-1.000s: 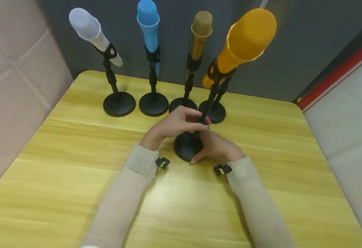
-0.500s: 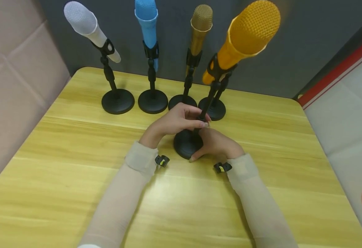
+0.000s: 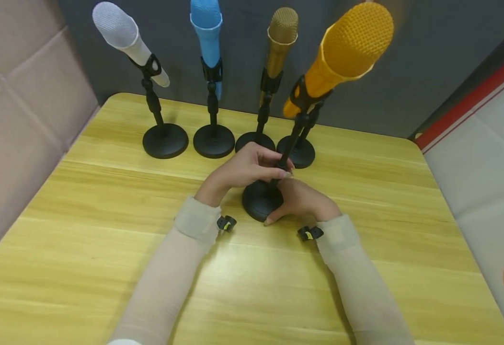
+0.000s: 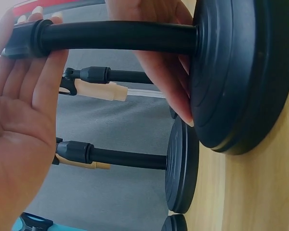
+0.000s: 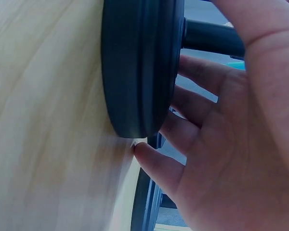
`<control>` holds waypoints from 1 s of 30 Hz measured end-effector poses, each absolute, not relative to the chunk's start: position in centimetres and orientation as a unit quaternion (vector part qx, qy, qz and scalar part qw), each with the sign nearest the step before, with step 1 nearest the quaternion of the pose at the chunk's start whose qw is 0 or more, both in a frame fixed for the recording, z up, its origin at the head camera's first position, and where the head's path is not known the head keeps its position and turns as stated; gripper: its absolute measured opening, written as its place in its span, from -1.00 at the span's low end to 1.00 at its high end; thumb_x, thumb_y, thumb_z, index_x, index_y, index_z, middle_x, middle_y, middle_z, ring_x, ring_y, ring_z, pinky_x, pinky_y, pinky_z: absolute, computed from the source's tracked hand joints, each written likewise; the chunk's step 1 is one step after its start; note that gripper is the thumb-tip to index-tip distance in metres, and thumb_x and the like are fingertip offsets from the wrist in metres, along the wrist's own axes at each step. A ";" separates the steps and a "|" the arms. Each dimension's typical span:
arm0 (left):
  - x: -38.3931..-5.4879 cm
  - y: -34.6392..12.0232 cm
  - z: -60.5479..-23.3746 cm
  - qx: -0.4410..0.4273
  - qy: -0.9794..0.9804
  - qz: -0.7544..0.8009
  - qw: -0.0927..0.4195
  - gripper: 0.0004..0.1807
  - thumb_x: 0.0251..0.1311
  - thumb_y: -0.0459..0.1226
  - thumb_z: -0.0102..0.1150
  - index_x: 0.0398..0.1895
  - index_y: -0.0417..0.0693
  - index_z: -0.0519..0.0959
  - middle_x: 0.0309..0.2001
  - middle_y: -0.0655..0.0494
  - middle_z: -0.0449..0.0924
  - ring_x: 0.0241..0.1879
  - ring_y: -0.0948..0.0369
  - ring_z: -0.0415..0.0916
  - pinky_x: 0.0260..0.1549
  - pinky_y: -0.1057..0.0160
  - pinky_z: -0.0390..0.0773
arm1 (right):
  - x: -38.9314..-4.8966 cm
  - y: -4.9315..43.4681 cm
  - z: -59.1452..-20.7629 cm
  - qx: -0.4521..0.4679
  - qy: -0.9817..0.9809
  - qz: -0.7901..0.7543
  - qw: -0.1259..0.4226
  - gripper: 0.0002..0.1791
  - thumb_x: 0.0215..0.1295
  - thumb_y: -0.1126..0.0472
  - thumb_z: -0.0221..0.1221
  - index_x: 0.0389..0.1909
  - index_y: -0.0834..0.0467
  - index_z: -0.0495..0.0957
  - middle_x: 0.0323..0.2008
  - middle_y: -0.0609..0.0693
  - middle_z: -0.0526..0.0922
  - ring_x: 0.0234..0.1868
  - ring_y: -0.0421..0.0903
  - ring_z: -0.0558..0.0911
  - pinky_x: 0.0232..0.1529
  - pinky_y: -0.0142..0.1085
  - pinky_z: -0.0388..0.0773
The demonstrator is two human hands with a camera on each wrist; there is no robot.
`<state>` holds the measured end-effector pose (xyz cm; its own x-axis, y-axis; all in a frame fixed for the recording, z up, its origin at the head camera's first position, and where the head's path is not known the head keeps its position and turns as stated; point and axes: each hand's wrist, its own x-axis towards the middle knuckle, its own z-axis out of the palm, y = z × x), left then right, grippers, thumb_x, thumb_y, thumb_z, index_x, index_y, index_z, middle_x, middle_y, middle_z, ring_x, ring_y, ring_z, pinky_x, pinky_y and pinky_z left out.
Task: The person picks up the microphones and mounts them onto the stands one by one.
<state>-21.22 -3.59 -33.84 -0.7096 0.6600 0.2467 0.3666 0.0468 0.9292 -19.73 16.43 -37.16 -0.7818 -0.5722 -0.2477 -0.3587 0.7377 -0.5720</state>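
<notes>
An orange microphone [image 3: 353, 43] sits tilted in the clip of a black desktop stand [image 3: 292, 139]. My left hand [image 3: 245, 167] grips the pole at its collar, thumb in front and fingertips behind; in the left wrist view the pole [image 4: 120, 36] lies across those fingers. Lower down, my right hand [image 3: 301, 199] holds the round base [image 3: 258, 201] by its rim, thumb on the near side. From the right wrist, several fingers [image 5: 192, 103] show bent along the upper face of the base. The underside stands right at the wooden table.
Behind stand a white microphone [image 3: 118, 28], a blue one [image 3: 206, 36] and a gold one [image 3: 280, 38], each on a black stand. Another stand's base [image 3: 299, 153] shows behind the orange microphone, its top mostly hidden. A dark panel [image 3: 377, 105] borders the table's [image 3: 364, 268] back edge.
The head view has shifted slightly, moving the whole scene a little in frame. Both hands keep the same hold on the orange microphone's stand.
</notes>
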 end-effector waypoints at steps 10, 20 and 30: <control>-21.1 -3.4 -32.8 0.339 0.736 0.574 0.117 -0.80 0.21 -0.25 0.42 -0.12 -0.05 0.77 -0.15 0.08 0.81 -0.15 0.23 0.70 -0.16 0.16 0.75 | -19.6 16.8 -36.5 -0.262 0.901 -0.281 0.204 0.29 -0.18 -0.08 0.64 0.54 0.17 0.12 0.50 0.03 0.30 0.48 -0.01 0.34 0.54 0.00 0.20; -19.1 -3.3 -34.4 0.320 0.764 0.548 0.117 -0.84 0.22 -0.22 0.41 -0.15 0.00 0.76 -0.22 0.10 0.81 -0.24 0.22 0.72 -0.25 0.23 0.74 | -17.6 16.8 -38.7 -0.259 0.900 -0.275 0.216 0.30 -0.20 -0.16 0.62 0.54 0.16 0.14 0.49 0.02 0.33 0.47 -0.01 0.37 0.50 0.00 0.27; -19.3 -3.2 -32.4 0.326 0.783 0.522 0.086 -0.88 0.21 -0.19 0.43 -0.21 0.04 0.76 -0.29 0.13 0.80 -0.31 0.10 0.72 -0.31 0.25 0.73 | -18.1 16.8 -36.9 -0.269 0.904 -0.269 0.196 0.33 -0.17 -0.13 0.62 0.57 0.19 0.07 0.52 0.05 0.27 0.49 0.00 0.33 0.51 -0.01 0.26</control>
